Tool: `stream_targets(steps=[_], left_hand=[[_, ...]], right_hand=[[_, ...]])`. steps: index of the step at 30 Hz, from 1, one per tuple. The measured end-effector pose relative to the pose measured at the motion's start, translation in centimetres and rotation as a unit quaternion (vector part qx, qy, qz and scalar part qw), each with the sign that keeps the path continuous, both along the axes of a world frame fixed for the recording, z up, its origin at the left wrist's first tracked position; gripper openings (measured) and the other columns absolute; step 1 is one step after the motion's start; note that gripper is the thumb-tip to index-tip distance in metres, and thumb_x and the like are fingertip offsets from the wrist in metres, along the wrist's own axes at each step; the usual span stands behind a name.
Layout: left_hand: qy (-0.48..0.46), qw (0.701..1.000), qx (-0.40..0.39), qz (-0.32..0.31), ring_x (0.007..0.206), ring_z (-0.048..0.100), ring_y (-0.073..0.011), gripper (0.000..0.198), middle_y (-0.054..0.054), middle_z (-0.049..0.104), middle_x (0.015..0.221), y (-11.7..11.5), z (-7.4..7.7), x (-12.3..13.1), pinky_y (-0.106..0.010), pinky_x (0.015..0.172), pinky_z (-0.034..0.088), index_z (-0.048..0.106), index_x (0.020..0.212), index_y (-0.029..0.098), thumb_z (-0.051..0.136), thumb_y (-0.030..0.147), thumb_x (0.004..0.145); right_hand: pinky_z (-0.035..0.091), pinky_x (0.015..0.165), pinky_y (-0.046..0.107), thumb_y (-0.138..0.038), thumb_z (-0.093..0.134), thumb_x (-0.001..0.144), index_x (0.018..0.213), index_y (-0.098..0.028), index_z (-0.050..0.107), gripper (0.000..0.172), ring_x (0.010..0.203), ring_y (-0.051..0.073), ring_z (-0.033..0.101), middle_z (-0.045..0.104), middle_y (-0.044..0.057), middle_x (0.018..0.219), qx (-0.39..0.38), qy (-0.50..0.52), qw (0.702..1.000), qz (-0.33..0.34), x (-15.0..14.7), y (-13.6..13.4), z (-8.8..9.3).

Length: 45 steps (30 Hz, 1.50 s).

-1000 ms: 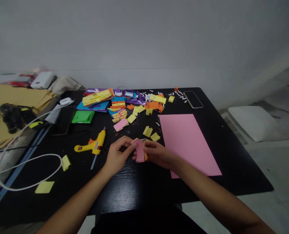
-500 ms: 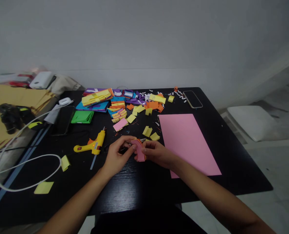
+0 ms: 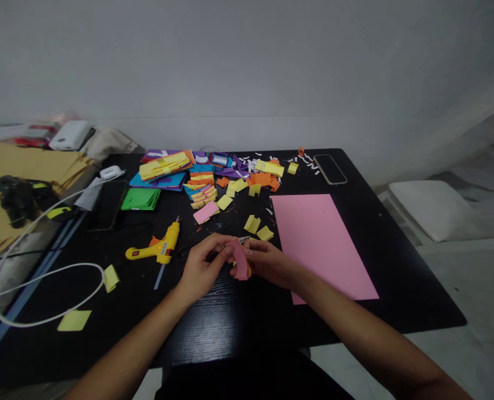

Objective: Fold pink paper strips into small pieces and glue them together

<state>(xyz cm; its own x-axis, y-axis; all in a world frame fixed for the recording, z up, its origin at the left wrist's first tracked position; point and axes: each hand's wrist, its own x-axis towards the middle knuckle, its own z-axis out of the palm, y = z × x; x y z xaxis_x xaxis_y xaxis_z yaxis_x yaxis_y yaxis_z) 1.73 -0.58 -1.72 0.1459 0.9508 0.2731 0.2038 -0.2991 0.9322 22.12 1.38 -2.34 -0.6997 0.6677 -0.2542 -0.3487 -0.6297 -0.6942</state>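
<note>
Between both hands is a small folded stack of paper pieces (image 3: 241, 262), pink on the face toward me with yellow and orange at its edge. My left hand (image 3: 203, 261) pinches its upper left side, thumb on the pink face. From the right, my right hand (image 3: 267, 261) grips the other edge with thumb and fingers. Just behind the hands a scissors tip (image 3: 243, 239) shows; the rest is mostly hidden. Small yellow paper pieces (image 3: 252, 224) lie beyond them. To the right, a large pink sheet (image 3: 324, 247) lies flat on the black table.
A yellow glue gun (image 3: 164, 246) rests left of my left hand. Farther back are bundled folded papers (image 3: 166, 166), green papers (image 3: 141, 199) and colored scraps (image 3: 234, 172). A phone (image 3: 330, 169) lies at back right. A white cable (image 3: 47, 266) loops at left.
The pink-faced paper stack has bent and turned slightly between my fingers, its lower end now a little lower and showing more yellow. Both hands stay in nearly the same place.
</note>
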Motion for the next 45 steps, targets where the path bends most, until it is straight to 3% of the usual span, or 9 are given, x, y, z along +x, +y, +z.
stream_targets(steps=[7, 13, 25, 39, 45], left_hand=[[0.003, 1.000, 0.013, -0.017, 0.074, 0.072, -0.0158, 0.012, -0.005, 0.079, 0.091, -0.1, 0.4, 0.3, -0.026, 0.068, 0.059, 0.079, 0.099, 0.021, 0.069, 0.027, 0.099], [-0.002, 0.999, -0.001, -0.037, 0.075, 0.071, -0.0165, 0.006, -0.005, 0.077, 0.087, -0.2, 0.5, 0.0, -0.027, 0.070, 0.057, 0.076, 0.095, 0.019, 0.072, 0.023, 0.095], [0.054, 0.980, -0.001, -0.189, 0.079, 0.067, -0.0182, 0.007, -0.006, 0.074, 0.086, 0.3, 1.8, -0.9, -0.030, 0.073, 0.054, 0.075, 0.090, 0.018, 0.072, 0.024, 0.094], [0.069, 0.977, -0.013, -0.201, 0.082, 0.064, -0.0164, 0.012, -0.003, 0.068, 0.089, 0.5, 1.4, -0.7, -0.028, 0.076, 0.051, 0.071, 0.086, 0.019, 0.065, 0.016, 0.096], [0.085, 0.975, -0.004, -0.203, 0.081, 0.064, -0.0155, 0.014, -0.003, 0.069, 0.088, 0.4, 1.3, -0.7, -0.027, 0.075, 0.049, 0.072, 0.087, 0.019, 0.062, 0.013, 0.096]], right_hand=[[0.060, 0.083, 0.031, -0.044, 0.098, 0.075, 0.080, -0.017, 0.069, 0.040, 0.087, 0.018, 0.079, 0.079, 0.002, 0.085, 0.017, -0.025, 0.999, -0.024, -0.2, -0.2, -0.1], [0.060, 0.081, 0.033, -0.047, 0.091, 0.083, 0.077, -0.018, 0.067, 0.039, 0.071, 0.016, 0.076, 0.078, 0.001, 0.074, 0.084, -0.048, 0.995, -0.003, -0.2, -0.2, -0.1], [0.049, 0.062, 0.024, -0.044, 0.093, 0.079, 0.069, -0.017, 0.070, 0.037, 0.060, 0.012, 0.066, 0.073, -0.002, 0.066, 0.118, -0.125, 0.984, 0.049, 0.5, 0.1, -0.3], [0.053, 0.063, 0.027, -0.042, 0.093, 0.079, 0.073, -0.017, 0.067, 0.037, 0.059, 0.012, 0.069, 0.076, 0.000, 0.074, 0.108, -0.096, 0.987, 0.076, 0.6, 0.3, 0.6], [0.050, 0.063, 0.026, -0.037, 0.098, 0.072, 0.069, -0.018, 0.063, 0.040, 0.059, 0.012, 0.067, 0.071, -0.004, 0.064, 0.118, -0.106, 0.984, 0.085, 0.6, 0.2, 0.4]])
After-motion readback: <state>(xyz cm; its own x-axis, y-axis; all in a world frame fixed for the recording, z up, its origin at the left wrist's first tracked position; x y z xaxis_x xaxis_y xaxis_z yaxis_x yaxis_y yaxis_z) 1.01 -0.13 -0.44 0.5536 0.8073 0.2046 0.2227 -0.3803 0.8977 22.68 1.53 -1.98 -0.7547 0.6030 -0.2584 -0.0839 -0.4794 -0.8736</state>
